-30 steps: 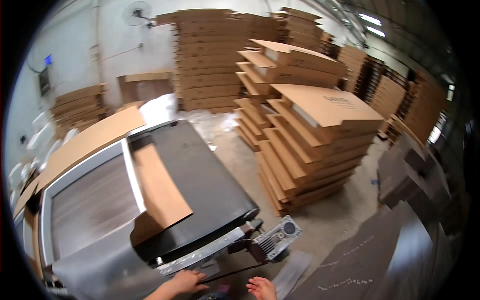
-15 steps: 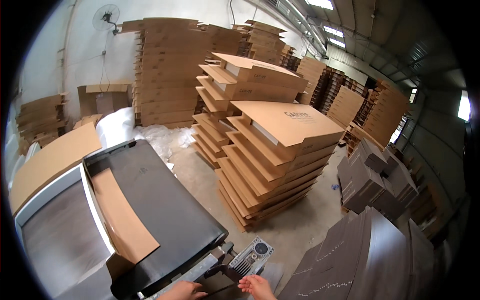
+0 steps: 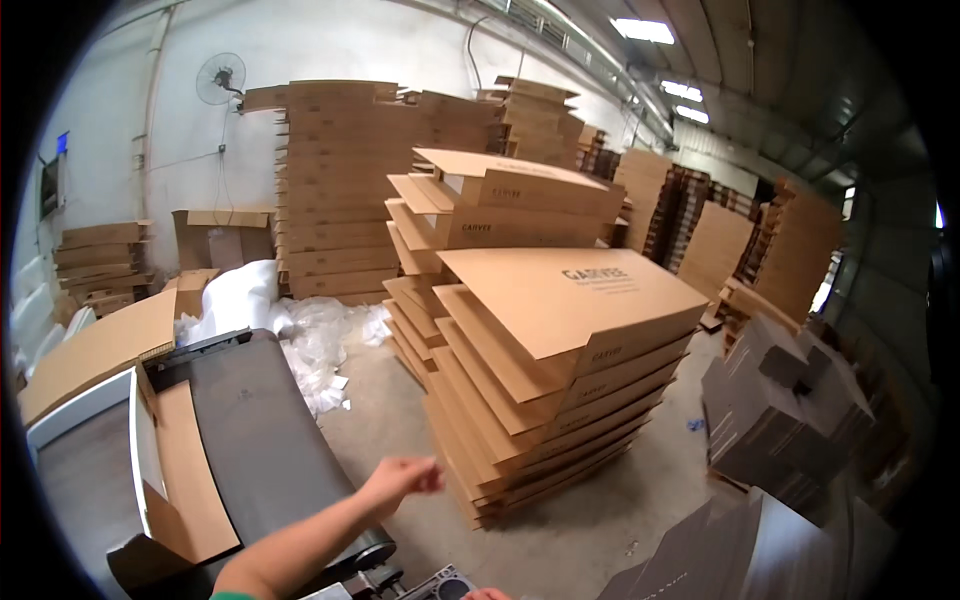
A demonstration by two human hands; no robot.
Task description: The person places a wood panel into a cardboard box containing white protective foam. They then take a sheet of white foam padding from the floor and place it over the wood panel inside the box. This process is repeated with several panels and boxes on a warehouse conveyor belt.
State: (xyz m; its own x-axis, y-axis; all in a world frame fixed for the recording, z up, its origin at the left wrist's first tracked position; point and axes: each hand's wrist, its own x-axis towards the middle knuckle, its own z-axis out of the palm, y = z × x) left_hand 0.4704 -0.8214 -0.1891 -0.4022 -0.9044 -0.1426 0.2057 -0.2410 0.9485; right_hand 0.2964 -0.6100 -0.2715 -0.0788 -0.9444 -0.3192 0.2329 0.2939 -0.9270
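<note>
Ok so your left hand (image 3: pixel 400 482) is out over the gap between the conveyor belt (image 3: pixel 260 440) and the near stack of brown cartons (image 3: pixel 610 385), and I don't see anything in it. Fingers look loosely curled, but it's a bit smeared, so I can't tell how closed they are, or if a knuckle is brushing the stack. Your right hand (image 3: pixel 487 594) is just a sliver at the bottom edge next to the metal housing (image 3: pixel 440 587), so no clue what its grip is doing.

The stack stands on the floor just past the belt's end, a wide carton on top with its flap sticking out toward your side. On the belt, over to your left, there's the open carton (image 3: pixel 200 490) with the white-framed panel (image 3: pixel 80 490) in it.

For this reach, I'd keep the wrist loose and the elbow clear of the roller (image 3: pixel 370 552) (sleeves and rollers don't mix). I'd also stay off those overhanging flaps, since they look like they'd bend or drag the layers out of line. If you do touch a carton, flat palm on the solid long side is probably safer than pinching an edge. And maybe watch your footing around the plastic film (image 3: pixel 318 350), looks slippery to me
</note>
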